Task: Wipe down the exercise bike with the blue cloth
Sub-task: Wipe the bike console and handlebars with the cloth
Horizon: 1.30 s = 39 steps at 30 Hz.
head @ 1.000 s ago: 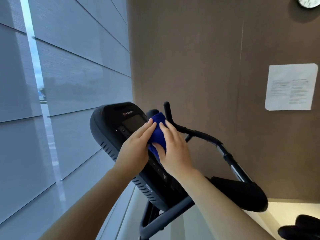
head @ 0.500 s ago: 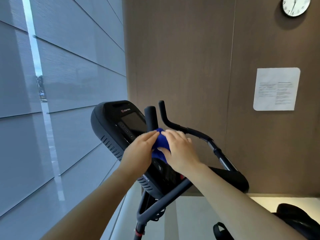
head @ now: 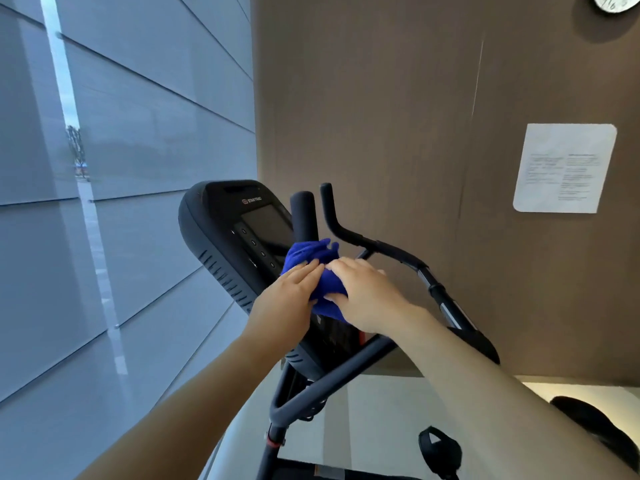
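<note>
The black exercise bike's console (head: 221, 230) with a dark screen stands at the centre, handlebars (head: 367, 242) curving off to its right. A bunched blue cloth (head: 311, 258) is wrapped around the base of the upright handlebar grip (head: 303, 213), just right of the screen. My left hand (head: 287, 299) and my right hand (head: 367, 294) both hold the cloth from below, fingers pressed on it. Part of the cloth is hidden under my hands.
A window wall with grey blinds (head: 121, 168) runs close on the left. A brown wall (head: 381, 116) stands behind the bike, with a paper notice (head: 564, 168) and a clock (head: 613, 1). A pedal strap (head: 440, 448) and the frame tube (head: 311, 393) lie below.
Both hands have slid the cloth down the upright grip, from its top to its base, uncovering the grip. My view has shifted slightly.
</note>
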{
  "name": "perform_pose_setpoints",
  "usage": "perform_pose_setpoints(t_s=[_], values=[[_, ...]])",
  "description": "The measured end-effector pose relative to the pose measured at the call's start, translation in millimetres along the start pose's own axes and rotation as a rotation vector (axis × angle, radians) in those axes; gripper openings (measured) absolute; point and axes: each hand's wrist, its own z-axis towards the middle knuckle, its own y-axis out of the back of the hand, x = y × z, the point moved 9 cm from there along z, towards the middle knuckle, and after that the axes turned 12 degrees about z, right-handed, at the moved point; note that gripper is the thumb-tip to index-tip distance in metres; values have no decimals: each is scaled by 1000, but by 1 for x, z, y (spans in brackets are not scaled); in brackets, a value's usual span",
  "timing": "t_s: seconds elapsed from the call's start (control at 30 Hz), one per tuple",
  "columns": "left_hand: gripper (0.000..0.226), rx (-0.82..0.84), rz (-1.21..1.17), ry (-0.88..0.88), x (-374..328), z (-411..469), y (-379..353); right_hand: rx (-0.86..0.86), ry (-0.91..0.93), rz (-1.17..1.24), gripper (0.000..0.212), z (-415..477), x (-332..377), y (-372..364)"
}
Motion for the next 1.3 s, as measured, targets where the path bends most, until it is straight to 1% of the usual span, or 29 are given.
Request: perform_pose_setpoints(t_s=[0.03,0.07,0.17,0.2,0.27,0.33,0.47,0.57,0.6,0.63,0.67,0.73,0.77,0.83,0.87,0.93,1.0,1.1,1.2,1.23,1.3], values=[[56,14,-7,0,-2,-3,0,52,8,-30,32,-2,-1,2],[54,12,-12,-1,-3,-3,4,65,24,-41,33,-2,-1,8],[54,-45,-7,9,-4,4,16,-5,52,-31,47,-1,-2,20],[56,-36,11,-4,-7,3,14,5,43,-20,51,-2,-4,16],[61,-14,56,-52,-19,-4,4,32,30,37,51,-7,-9,2],[59,-27,51,-31,-25,-13,-3,37,42,81,48,-11,-16,-2],[51,-71,-12,47,-33,-29,-10,137,74,104,51,-15,-30,7],[52,-34,-16,4,-50,-26,-14,266,6,160,68,-23,-57,20],[53,-37,-1,-15,-57,-20,-12,280,-22,207,73,-25,-66,26],[54,-52,18,-23,-64,-12,-9,261,-40,255,74,-26,-73,33],[54,-71,27,-16,-70,-4,-5,207,-32,293,70,-27,-79,43],[56,-104,-2,8,-80,11,0,92,15,337,54,-29,-90,59],[56,-100,-32,10,-84,20,0,93,26,377,46,-32,-95,60],[54,-12,-134,22,-91,36,-11,192,41,469,37,-43,-106,50],[51,51,-172,37,-94,43,-19,233,57,497,37,-49,-111,45],[43,174,-111,86,-98,52,-35,256,88,548,42,-59,-122,43],[32,203,-9,115,-99,53,-43,253,115,613,45,-66,-132,44],[28,135,-13,157,-103,43,-42,211,151,634,47,-75,-148,49],[25,-7,-46,231,-109,29,-31,177,157,546,50,-80,-161,53],[24,-37,-45,249,-112,25,-29,165,170,548,48,-81,-162,55],[17,-52,-44,285,-118,19,-25,111,232,594,37,-80,-160,64]])
